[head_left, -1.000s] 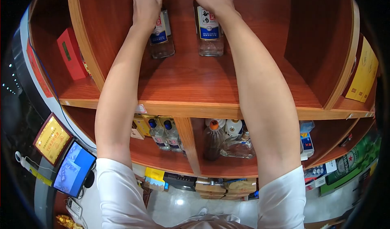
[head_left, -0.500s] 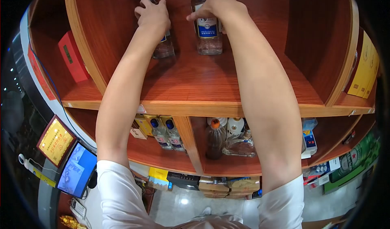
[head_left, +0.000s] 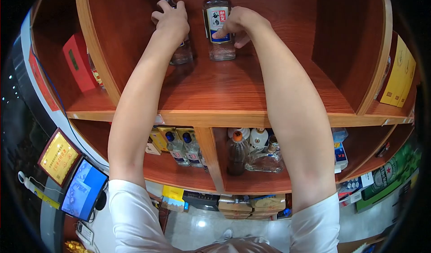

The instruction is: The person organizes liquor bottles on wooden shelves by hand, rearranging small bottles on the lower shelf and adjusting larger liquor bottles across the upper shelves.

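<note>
Two clear glass bottles with blue caps stand upright on the upper wooden shelf. The left bottle (head_left: 181,54) is mostly covered by my left hand (head_left: 171,18), whose fingers are curled around its upper part below the cap. Facing me, the right bottle (head_left: 222,52) shows a white and blue label with dark and red characters. My right hand (head_left: 239,25) is at its right side, thumb reaching across the lower label and the other fingers bent, partly hidden, beside the glass.
The shelf's front edge (head_left: 251,119) runs below my forearms. Vertical dividers flank the compartment. A red box (head_left: 81,63) is at left, yellow boxes (head_left: 399,71) at right. Several bottles stand below, including an orange-capped bottle (head_left: 237,154). A monitor (head_left: 84,189) is lower left.
The right bottle has moved slightly left, nearer the left bottle. My right hand has come down from its neck to the label's side. My left hand has lowered from the top of the left bottle.
</note>
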Demonstrator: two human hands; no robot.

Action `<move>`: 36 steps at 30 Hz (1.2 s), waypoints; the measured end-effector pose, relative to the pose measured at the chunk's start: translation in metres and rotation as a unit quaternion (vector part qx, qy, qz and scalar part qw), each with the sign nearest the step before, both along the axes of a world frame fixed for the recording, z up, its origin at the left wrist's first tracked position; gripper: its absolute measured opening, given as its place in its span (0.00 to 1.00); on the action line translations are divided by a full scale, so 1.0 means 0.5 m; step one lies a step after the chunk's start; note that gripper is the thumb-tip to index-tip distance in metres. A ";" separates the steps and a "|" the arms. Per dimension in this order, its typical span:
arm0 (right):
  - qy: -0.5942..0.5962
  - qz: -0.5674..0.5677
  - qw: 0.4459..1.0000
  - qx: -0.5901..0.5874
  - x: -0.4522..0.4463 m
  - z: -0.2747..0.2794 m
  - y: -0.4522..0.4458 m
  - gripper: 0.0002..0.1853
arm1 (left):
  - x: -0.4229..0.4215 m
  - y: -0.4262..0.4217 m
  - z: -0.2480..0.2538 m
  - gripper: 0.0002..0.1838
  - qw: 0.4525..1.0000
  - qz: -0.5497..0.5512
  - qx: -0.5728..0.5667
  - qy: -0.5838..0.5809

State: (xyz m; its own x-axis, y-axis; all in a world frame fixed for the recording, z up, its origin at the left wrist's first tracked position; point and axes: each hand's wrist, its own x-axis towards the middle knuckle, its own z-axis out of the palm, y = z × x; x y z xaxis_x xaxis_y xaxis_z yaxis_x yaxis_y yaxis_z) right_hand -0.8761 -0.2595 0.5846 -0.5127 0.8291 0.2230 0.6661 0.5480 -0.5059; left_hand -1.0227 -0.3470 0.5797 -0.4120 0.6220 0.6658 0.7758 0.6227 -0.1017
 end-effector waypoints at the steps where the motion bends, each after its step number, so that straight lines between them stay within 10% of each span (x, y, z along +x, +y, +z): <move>1: 0.007 0.004 1.000 0.001 -0.007 -0.002 0.005 0.31 | -0.007 0.001 -0.004 0.40 1.000 -0.011 0.018 0.003; 36: 0.059 0.030 0.991 0.118 -0.084 -0.048 -0.031 0.31 | 0.011 -0.018 0.002 0.37 0.994 -0.060 0.068 -0.053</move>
State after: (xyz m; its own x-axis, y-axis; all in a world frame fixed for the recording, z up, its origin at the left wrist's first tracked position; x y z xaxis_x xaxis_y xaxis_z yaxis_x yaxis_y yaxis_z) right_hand -0.9183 -0.2751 0.5607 -0.5182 0.7155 0.4685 0.5726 0.6972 -0.4314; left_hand -1.0170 -0.3560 0.5806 -0.4131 0.5778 0.7039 0.8472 0.5273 0.0644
